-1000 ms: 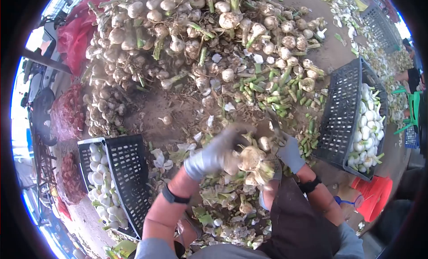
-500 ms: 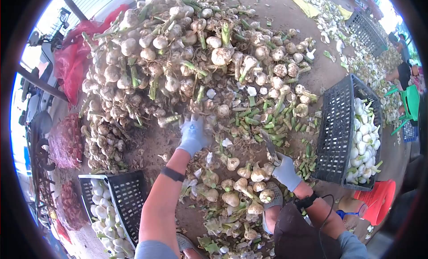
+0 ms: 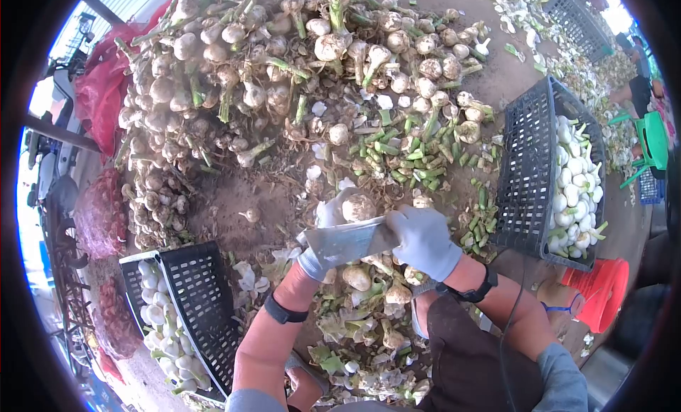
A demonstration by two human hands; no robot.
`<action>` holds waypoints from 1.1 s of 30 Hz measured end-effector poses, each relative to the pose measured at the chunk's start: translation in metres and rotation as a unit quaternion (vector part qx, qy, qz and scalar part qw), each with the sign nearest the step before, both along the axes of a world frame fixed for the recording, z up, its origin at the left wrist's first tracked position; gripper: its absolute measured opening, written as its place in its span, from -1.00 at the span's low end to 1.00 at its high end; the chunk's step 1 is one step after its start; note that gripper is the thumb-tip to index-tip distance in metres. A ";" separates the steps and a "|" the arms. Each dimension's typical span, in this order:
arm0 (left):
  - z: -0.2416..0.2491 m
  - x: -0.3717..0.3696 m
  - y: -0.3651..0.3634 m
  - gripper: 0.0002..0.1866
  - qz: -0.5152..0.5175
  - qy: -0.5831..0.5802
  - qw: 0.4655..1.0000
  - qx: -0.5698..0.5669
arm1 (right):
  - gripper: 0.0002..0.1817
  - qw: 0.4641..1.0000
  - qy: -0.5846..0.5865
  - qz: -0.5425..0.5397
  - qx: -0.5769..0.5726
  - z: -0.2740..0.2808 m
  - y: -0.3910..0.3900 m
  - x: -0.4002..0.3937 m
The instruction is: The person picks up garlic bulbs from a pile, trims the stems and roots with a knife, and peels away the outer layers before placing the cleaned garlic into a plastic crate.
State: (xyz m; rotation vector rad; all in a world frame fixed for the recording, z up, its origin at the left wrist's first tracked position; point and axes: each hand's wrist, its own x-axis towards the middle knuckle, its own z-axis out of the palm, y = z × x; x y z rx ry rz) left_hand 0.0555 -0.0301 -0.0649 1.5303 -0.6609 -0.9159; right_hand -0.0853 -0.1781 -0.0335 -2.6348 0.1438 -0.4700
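My gloved left hand (image 3: 329, 212) is closed around a dirt-streaked garlic bulb (image 3: 359, 207) in front of my body. In my gloved right hand (image 3: 428, 242) is a knife (image 3: 344, 242) with a broad flat blade. Its blade points left, lying just below the bulb and across part of my left hand. Whether the edge touches the bulb's stem is hidden. Below the hands lie more unpeeled bulbs (image 3: 356, 277) among husks and leaves. Cut green stem pieces (image 3: 418, 156) are scattered beyond my right hand.
A large heap of untrimmed garlic (image 3: 248, 64) spreads ahead. Black crates of white garlic stand on the right (image 3: 525, 163) and left (image 3: 206, 291). A red bucket (image 3: 603, 295) sits at right, with a green chair (image 3: 651, 142) farther off.
My left hand has come back from the heap toward me and now holds a garlic bulb. The knife in my right hand has swung left to meet it, and the view has shifted slightly.
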 end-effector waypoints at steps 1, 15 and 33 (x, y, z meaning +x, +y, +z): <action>0.000 -0.003 0.002 -0.42 0.005 0.011 1.000 -0.005 | -0.70 1.000 -0.015 0.000 -0.006 0.003 0.005 0.000; 0.099 -0.049 0.010 -0.45 -0.027 -0.228 0.969 -0.086 | -0.77 0.957 0.148 -0.174 0.176 -0.046 -0.054 -0.023; 0.008 0.004 -0.034 -0.35 -0.007 -0.243 0.967 0.077 | -0.66 0.863 0.129 -0.199 0.446 -0.055 -0.047 -0.058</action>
